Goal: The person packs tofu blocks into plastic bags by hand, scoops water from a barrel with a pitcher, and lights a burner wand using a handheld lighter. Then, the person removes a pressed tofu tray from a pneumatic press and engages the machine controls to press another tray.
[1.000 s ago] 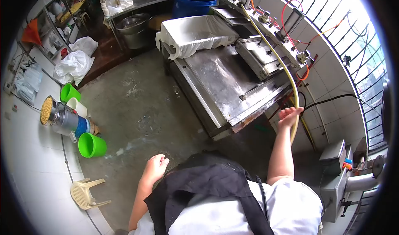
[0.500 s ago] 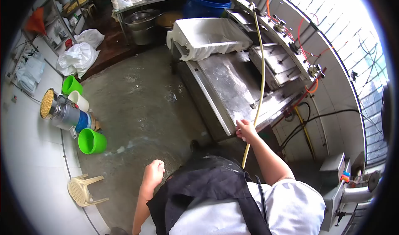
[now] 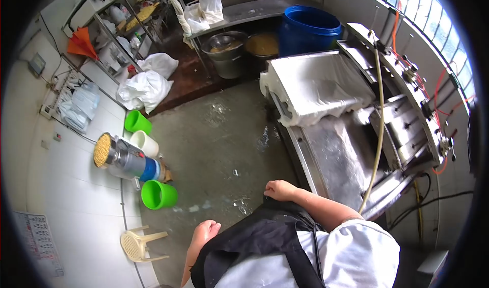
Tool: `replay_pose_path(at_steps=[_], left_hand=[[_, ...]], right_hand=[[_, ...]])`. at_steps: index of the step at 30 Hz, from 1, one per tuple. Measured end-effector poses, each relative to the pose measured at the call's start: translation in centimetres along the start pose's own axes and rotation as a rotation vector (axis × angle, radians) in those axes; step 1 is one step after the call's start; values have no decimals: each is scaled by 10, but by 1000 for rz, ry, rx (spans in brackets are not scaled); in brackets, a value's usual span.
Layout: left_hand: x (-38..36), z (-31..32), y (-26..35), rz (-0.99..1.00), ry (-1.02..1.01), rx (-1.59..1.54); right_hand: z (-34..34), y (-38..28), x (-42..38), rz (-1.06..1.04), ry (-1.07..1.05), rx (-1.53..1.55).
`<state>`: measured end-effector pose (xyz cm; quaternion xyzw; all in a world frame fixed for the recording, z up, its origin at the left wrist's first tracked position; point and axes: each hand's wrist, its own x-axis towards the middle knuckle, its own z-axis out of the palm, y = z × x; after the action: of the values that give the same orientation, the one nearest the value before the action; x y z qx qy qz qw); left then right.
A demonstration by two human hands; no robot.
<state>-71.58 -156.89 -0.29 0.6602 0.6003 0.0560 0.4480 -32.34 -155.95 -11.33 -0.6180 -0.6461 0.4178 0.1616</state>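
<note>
My left hand (image 3: 206, 232) hangs at the left side of my black apron (image 3: 249, 237), its fingers curled in with nothing seen in them. In front of the apron is my right hand (image 3: 280, 190), fingers closed too and nothing visible in it. It is apart from the steel table (image 3: 333, 150), a little left of that table's near corner. A pale yellow hose (image 3: 378, 135) hangs down across the table, to the right of my right hand. On the table's far part sits a box-shaped mould draped with white cloth (image 3: 318, 84).
Along the left wall stand a grinding machine (image 3: 127, 158) topped with yellow beans (image 3: 102, 150), green buckets (image 3: 159, 195), a white bucket (image 3: 145, 144) and a plastic stool (image 3: 135, 245). White sacks (image 3: 145, 90), a steel pot (image 3: 224, 59) and a blue barrel (image 3: 309, 32) are farther back. The floor (image 3: 214, 145) is wet.
My right hand has moved left, away from the table edge and hose, to the front of the apron. The view has turned left, and a wall calendar now shows.
</note>
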Motion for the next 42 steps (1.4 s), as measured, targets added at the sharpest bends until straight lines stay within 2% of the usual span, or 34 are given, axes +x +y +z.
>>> replay_pose_path(at_steps=[2, 4, 6, 7, 8, 10, 11, 13, 16, 18, 20, 21, 23, 24, 26, 27, 29, 30, 31, 32, 34, 36, 37, 38, 40, 42], left_hand=[[25, -19, 15, 36, 34, 43], [53, -32, 41, 78, 68, 66], [79, -43, 64, 122, 157, 77], [95, -42, 66, 213, 253, 99], [108, -44, 71, 213, 258, 88], [133, -52, 96, 128, 202, -137], [141, -57, 112, 70, 176, -136], [174, -59, 106, 130, 175, -118], [225, -60, 104, 204, 154, -101], [260, -69, 112, 230, 125, -109], [298, -85, 132, 98, -55, 174], [323, -85, 126, 108, -63, 169], [381, -80, 108, 606, 101, 330], [405, -89, 116, 623, 89, 329], [452, -101, 139, 379, -197, 245], [471, -108, 153, 396, -240, 270], [512, -120, 175, 447, -315, 291], [533, -124, 187, 479, -368, 309], [553, -129, 200, 504, -395, 316], [575, -133, 213, 552, -424, 367], [615, -133, 242, 648, -482, 492], [643, -126, 273, 695, -455, 469], [660, -115, 283, 751, -431, 417], [670, -106, 304, 766, -452, 418], [686, -81, 343, 869, -411, 354], [695, -50, 384, 881, -412, 317]], right_hand=[[-30, -13, 29, -59, -106, -54], [-61, -18, 61, -87, -128, -112], [-94, -20, 87, -198, 57, -157], [-112, -21, 102, -195, 122, -160], [-132, -21, 114, -198, 203, -150], [-178, -44, 124, -120, 271, -52], [-191, -47, 132, -122, 267, -71], [-212, -48, 150, -126, 373, 15], [-214, -34, 179, -263, 458, -21], [-212, -36, 188, -174, 362, 73], [-203, -30, 200, -130, 312, 6], [-202, -27, 207, -121, 308, -7], [-201, -27, 220, -34, 308, 5], [-208, -32, 227, -20, 322, 3], [-232, -42, 236, 19, 498, 25], [-245, -42, 239, 24, 610, 47], [-277, -30, 244, -47, 900, -105], [-294, -37, 238, 104, 1078, -213], [-311, -29, 230, 155, 1213, -362], [-325, -23, 219, 271, 1277, -367], [-329, 0, 198, 650, 1417, -503], [-317, 20, 179, 931, 1477, -484], [-300, 40, 173, 1119, 1454, -461], [-289, 44, 173, 1229, 1451, -176], [-263, 57, 174, 1295, 1252, -8], [-252, 64, 171, 1280, 1231, -69]])
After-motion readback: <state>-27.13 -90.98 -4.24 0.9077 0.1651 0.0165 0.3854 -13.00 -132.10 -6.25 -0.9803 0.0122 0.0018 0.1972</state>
